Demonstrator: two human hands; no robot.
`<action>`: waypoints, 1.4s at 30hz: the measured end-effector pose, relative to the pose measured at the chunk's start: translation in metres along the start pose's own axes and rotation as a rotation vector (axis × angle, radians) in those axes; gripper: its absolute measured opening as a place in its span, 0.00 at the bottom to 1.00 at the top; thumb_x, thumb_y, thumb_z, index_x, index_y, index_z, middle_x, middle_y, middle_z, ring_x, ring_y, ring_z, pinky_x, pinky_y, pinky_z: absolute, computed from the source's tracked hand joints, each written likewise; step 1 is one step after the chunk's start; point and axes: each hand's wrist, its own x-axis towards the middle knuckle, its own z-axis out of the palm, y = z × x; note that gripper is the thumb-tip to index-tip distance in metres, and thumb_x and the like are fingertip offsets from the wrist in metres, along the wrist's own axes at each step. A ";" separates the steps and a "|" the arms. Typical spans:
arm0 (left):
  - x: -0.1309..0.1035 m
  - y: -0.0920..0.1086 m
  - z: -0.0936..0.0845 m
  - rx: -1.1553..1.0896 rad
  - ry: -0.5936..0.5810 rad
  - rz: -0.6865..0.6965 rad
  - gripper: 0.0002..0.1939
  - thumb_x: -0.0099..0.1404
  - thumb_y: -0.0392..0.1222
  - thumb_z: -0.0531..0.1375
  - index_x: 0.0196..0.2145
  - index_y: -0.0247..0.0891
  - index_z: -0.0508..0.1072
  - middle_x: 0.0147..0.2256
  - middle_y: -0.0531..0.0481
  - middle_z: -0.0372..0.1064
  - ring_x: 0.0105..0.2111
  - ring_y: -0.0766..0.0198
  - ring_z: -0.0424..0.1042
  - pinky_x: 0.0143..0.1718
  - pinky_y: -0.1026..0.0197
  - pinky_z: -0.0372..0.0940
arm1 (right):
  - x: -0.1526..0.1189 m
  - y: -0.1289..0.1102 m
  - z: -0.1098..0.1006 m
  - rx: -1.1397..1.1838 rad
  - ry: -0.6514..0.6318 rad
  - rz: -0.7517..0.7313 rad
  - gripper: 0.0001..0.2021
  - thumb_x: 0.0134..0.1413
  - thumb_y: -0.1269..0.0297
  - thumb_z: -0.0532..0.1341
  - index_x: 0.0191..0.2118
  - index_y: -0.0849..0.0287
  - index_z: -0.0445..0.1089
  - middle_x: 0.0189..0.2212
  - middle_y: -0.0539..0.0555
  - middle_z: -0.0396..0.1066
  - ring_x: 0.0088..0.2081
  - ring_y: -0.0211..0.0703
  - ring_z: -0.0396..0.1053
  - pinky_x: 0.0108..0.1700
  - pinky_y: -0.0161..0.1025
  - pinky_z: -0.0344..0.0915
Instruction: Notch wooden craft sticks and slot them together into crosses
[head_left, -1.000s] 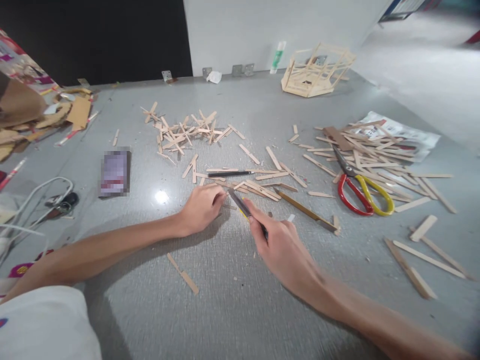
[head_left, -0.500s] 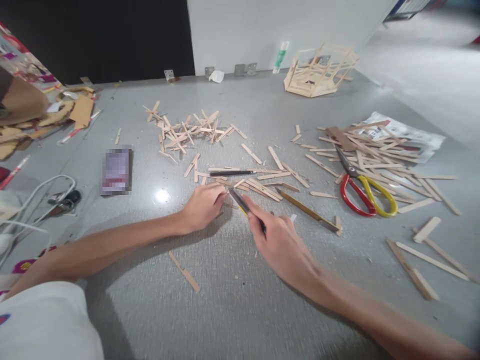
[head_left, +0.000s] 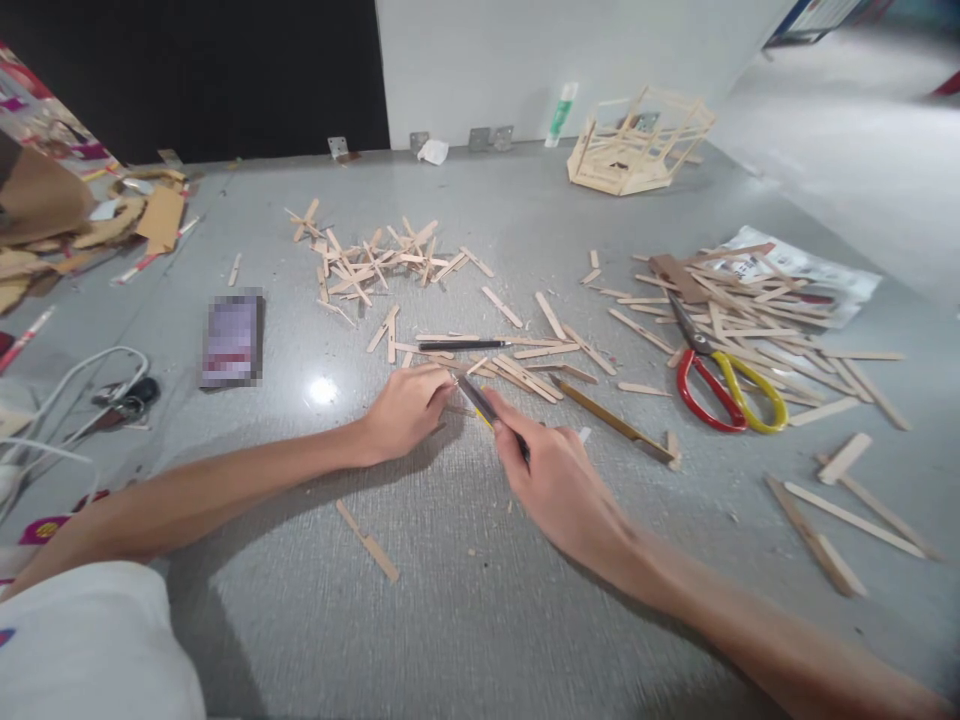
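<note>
My right hand (head_left: 555, 470) is wrapped round a dark-handled cutter knife (head_left: 480, 400) with a bit of yellow along its edge. The knife's front end points up and left, close to the fingertips of my left hand (head_left: 409, 410). Those fingers are pinched together near the table top, and what they grip is too small to name. Just beyond both hands lie wooden sticks (head_left: 525, 378) and a black pen (head_left: 463, 345). A brown-yellow strip (head_left: 615, 420) lies to the right, beyond my right hand.
Red-and-yellow-handled scissors (head_left: 712, 390) rest by a stick pile (head_left: 765, 310) at right. A stick frame (head_left: 637, 150) and glue tube (head_left: 561, 115) stand at the back. Small sticks (head_left: 367, 262) are heaped behind my hands. A phone (head_left: 232, 338), cables (head_left: 75, 400) and cardboard (head_left: 161, 220) are at left.
The view has shifted very slightly. Both hands and the knife have kept almost the same place and grip.
</note>
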 end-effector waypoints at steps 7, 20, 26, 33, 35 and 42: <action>-0.002 0.003 0.001 0.009 0.040 -0.036 0.15 0.72 0.34 0.52 0.25 0.38 0.66 0.24 0.53 0.66 0.27 0.64 0.65 0.33 0.62 0.59 | -0.008 0.002 -0.001 -0.017 0.046 -0.040 0.27 0.68 0.62 0.49 0.65 0.65 0.70 0.15 0.44 0.54 0.18 0.38 0.51 0.28 0.37 0.58; -0.001 0.002 0.001 0.010 0.034 -0.020 0.17 0.72 0.37 0.51 0.24 0.40 0.61 0.23 0.53 0.64 0.27 0.63 0.65 0.33 0.61 0.60 | -0.002 -0.002 0.000 -0.022 0.006 -0.029 0.28 0.68 0.61 0.47 0.67 0.64 0.68 0.16 0.48 0.60 0.20 0.41 0.52 0.29 0.39 0.57; 0.000 0.002 0.001 0.006 0.028 -0.017 0.16 0.72 0.37 0.51 0.25 0.39 0.63 0.24 0.53 0.65 0.27 0.63 0.66 0.35 0.60 0.61 | -0.010 -0.002 0.002 0.008 0.003 -0.040 0.28 0.69 0.63 0.46 0.68 0.67 0.67 0.14 0.46 0.60 0.17 0.39 0.55 0.28 0.38 0.58; 0.001 -0.001 0.001 -0.007 0.012 0.017 0.17 0.74 0.41 0.49 0.25 0.40 0.62 0.24 0.53 0.63 0.28 0.63 0.65 0.34 0.61 0.61 | -0.004 0.002 0.010 -0.074 0.071 -0.091 0.27 0.69 0.63 0.47 0.66 0.67 0.70 0.16 0.49 0.64 0.18 0.39 0.55 0.27 0.38 0.55; 0.001 -0.001 0.000 -0.010 0.010 0.019 0.18 0.74 0.41 0.49 0.25 0.40 0.61 0.24 0.53 0.63 0.28 0.63 0.65 0.34 0.61 0.61 | -0.003 0.001 0.009 -0.075 0.060 -0.095 0.27 0.69 0.64 0.47 0.66 0.67 0.69 0.16 0.49 0.65 0.18 0.39 0.56 0.27 0.37 0.56; 0.001 -0.001 0.001 -0.025 0.014 -0.005 0.18 0.74 0.41 0.51 0.24 0.41 0.59 0.24 0.53 0.63 0.28 0.62 0.65 0.34 0.61 0.61 | -0.001 -0.003 0.006 -0.040 0.056 -0.091 0.27 0.70 0.64 0.47 0.66 0.68 0.69 0.18 0.49 0.66 0.19 0.39 0.57 0.28 0.37 0.58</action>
